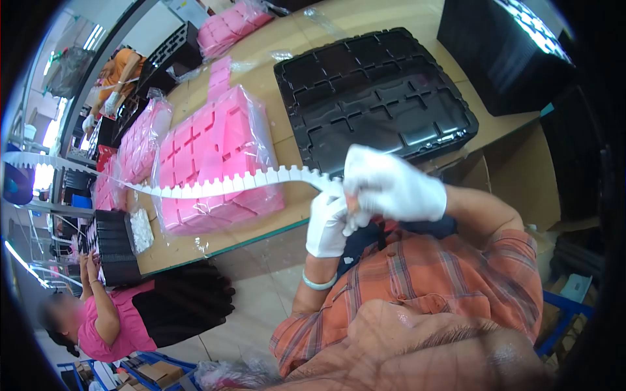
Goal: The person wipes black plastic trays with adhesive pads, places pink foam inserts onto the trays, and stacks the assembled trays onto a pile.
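A long white toothed plastic strip [228, 187] runs from my hands out to the left, sagging across the front of the pink trays. My left hand [326, 225], in a white glove with a pale bangle at the wrist, is closed around its near end. Close against it, my right hand [394, 188], also gloved in white, is pinched at the same end; its fingers partly hide what lies between the hands. Just beyond my hands, a stack of glossy black moulded trays [378, 98] lies on the table.
Plastic-wrapped pink trays [208, 156] lie on the brown tabletop [287, 140]. A tall black stack [502, 58] stands at the right, above an open cardboard box [521, 176]. A bag of white pieces [141, 229] lies near the edge. Co-workers stand left [114, 319] and at the back [120, 75].
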`<action>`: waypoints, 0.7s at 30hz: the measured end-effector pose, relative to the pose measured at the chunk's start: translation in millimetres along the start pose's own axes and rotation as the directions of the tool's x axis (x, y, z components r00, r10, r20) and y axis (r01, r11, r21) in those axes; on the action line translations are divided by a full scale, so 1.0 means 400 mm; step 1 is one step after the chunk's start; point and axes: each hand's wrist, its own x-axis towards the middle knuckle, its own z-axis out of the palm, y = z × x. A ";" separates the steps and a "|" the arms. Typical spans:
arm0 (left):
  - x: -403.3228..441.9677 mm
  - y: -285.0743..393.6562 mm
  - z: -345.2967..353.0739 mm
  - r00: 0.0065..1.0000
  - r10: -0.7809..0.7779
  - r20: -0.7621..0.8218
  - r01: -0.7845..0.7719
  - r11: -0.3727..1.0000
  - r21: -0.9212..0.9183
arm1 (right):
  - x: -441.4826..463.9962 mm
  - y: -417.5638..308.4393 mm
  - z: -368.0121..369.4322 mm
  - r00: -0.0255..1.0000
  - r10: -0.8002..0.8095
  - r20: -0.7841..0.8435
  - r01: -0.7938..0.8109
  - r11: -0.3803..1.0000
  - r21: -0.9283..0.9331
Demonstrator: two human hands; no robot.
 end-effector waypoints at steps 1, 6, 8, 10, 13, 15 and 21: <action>0.007 0.008 -0.011 0.993 0.103 -0.051 -0.096 0.988 0.119 | 0.034 0.022 -0.031 0.997 0.071 -0.030 -0.071 0.997 0.017; 0.039 0.065 -0.053 0.910 0.352 -0.216 -0.319 0.931 0.175 | 0.325 0.315 -0.126 0.939 0.290 -0.187 -0.335 0.894 -0.297; 0.047 0.071 -0.065 0.906 0.358 -0.226 -0.324 0.930 0.173 | 0.419 0.459 -0.136 0.934 0.279 -0.222 -0.354 0.800 -0.485; 0.053 0.081 -0.081 0.896 0.374 -0.239 -0.342 0.925 0.167 | 0.465 0.501 -0.125 0.918 0.331 -0.219 -0.393 0.676 -0.623; 0.049 0.098 -0.094 0.884 0.372 -0.283 -0.336 0.927 0.169 | 0.492 0.523 -0.119 0.886 0.413 -0.212 -0.441 0.608 -0.660; 0.048 0.100 -0.105 0.885 0.364 -0.290 -0.333 0.931 0.150 | 0.492 0.525 -0.127 0.892 0.418 -0.174 -0.421 0.623 -0.659; 0.050 0.087 -0.109 0.911 0.346 -0.224 -0.325 0.937 0.125 | 0.479 0.513 -0.107 0.981 0.148 -0.123 -0.180 0.477 -0.861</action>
